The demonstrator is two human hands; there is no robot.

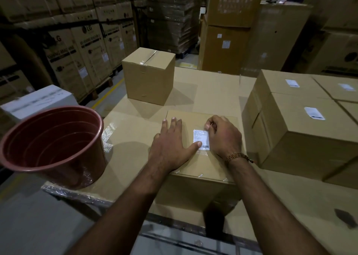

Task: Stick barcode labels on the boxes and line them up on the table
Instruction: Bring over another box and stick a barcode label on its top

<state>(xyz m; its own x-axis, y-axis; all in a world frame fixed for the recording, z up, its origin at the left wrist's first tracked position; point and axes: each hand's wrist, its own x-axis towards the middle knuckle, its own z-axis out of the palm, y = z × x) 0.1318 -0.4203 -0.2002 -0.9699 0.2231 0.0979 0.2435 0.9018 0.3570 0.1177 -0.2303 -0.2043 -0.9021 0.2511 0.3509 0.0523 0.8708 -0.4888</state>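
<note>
A brown cardboard box (193,163) stands in front of me on the cardboard-covered table (133,131). A white barcode label (201,138) lies on the box top. My left hand (170,144) rests flat on the lid, its thumb pressing the label's lower left corner. My right hand (222,136) has curled fingers that pinch the label's upper right edge. Another plain taped box (149,74) stands at the table's far side. On the right, several boxes (302,123) with white labels on top sit close together.
A red-brown plastic bucket (52,144) stands on the table's left corner, partly over the edge. Tall stacks of printed cartons (81,41) and pallets fill the warehouse behind. A white box (36,100) sits low at the left beyond the table.
</note>
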